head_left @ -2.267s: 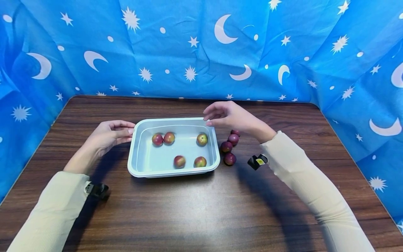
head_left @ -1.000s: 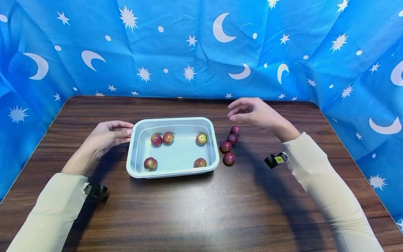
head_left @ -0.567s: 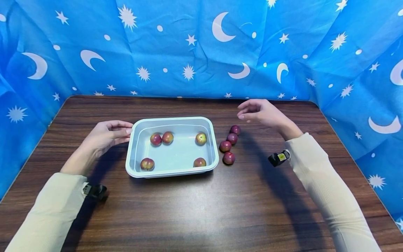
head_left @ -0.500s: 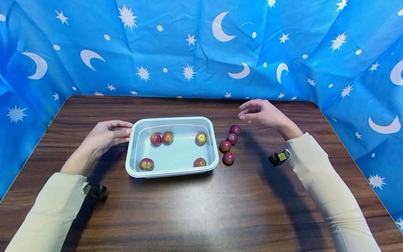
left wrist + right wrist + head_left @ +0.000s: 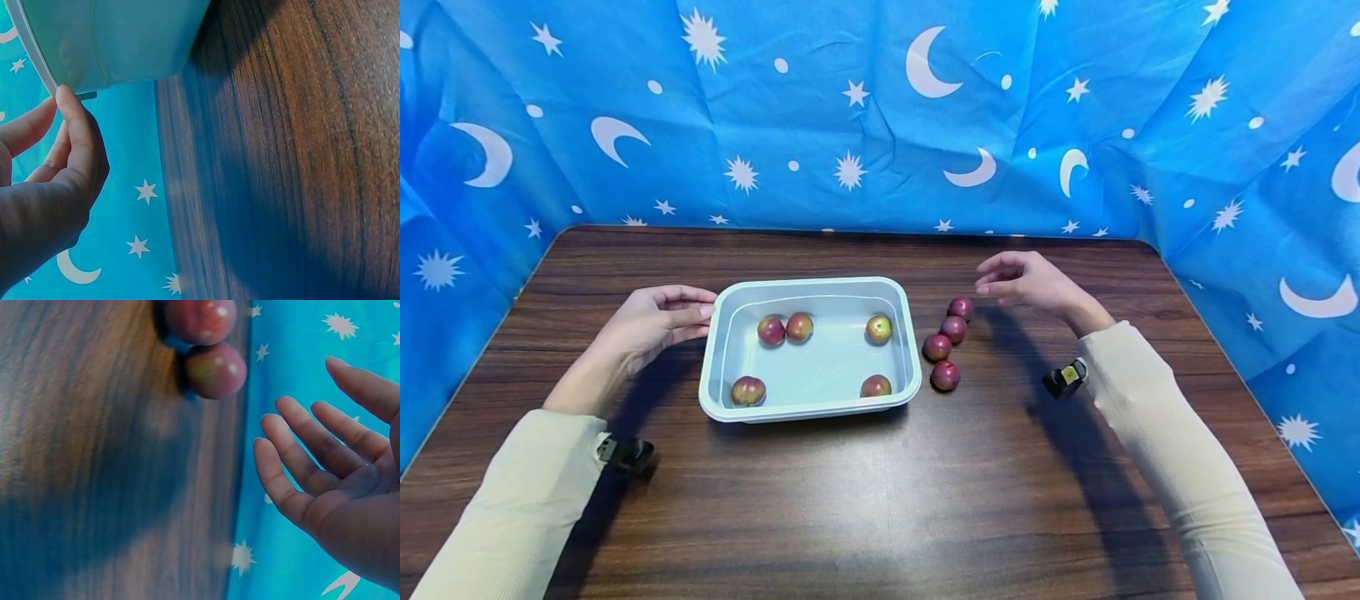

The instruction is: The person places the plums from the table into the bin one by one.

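The right hand is held above the surface with its fingers relaxed and spread, and nothing is grasped. Just beside and below its fingertips, toward the tray, four dark red plums lie in a short curved row on the wood; the farthest plum is nearest to the hand but is not touched. The pale tray stands left of the row, with five plums inside. The tray's left rim is touched by the straight fingertips of the left hand, without being gripped.
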A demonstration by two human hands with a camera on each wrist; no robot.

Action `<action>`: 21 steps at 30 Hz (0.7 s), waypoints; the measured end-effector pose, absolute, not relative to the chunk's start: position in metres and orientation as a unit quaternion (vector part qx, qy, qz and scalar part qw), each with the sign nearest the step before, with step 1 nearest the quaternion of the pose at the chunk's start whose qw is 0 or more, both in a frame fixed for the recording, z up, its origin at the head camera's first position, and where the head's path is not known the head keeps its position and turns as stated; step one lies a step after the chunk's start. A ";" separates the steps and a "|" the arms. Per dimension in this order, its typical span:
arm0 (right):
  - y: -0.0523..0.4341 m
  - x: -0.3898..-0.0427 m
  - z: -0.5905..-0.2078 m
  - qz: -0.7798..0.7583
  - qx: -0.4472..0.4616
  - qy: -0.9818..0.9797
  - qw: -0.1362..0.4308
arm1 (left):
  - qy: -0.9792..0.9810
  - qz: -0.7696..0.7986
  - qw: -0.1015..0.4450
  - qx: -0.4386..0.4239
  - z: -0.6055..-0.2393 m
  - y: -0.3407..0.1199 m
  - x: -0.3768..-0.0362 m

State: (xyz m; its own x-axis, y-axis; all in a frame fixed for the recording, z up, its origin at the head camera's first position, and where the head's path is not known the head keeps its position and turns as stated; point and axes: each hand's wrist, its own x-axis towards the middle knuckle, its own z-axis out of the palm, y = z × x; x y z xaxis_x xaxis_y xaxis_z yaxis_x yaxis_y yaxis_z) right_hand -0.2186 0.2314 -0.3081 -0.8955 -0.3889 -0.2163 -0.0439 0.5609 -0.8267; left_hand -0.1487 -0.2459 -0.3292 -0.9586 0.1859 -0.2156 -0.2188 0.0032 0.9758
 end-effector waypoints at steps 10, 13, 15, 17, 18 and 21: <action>0.232 -0.219 -0.329 -0.457 -0.108 0.862 0.191 | 0.692 0.707 0.145 -0.011 -0.329 -0.247 -0.149; 0.233 -0.219 -0.333 -0.457 -0.107 0.861 0.194 | 0.694 0.705 0.146 -0.011 -0.329 -0.247 -0.149; 0.233 -0.220 -0.336 -0.461 -0.105 0.859 0.198 | 0.696 0.703 0.146 -0.010 -0.329 -0.247 -0.149; 0.232 -0.219 -0.337 -0.465 -0.106 0.855 0.203 | 0.698 0.701 0.147 -0.011 -0.329 -0.247 -0.149; 0.232 -0.220 -0.338 -0.468 -0.105 0.853 0.204 | 0.698 0.700 0.148 -0.012 -0.329 -0.247 -0.149; 0.231 -0.220 -0.339 -0.474 -0.105 0.849 0.207 | 0.699 0.699 0.150 -0.015 -0.328 -0.247 -0.149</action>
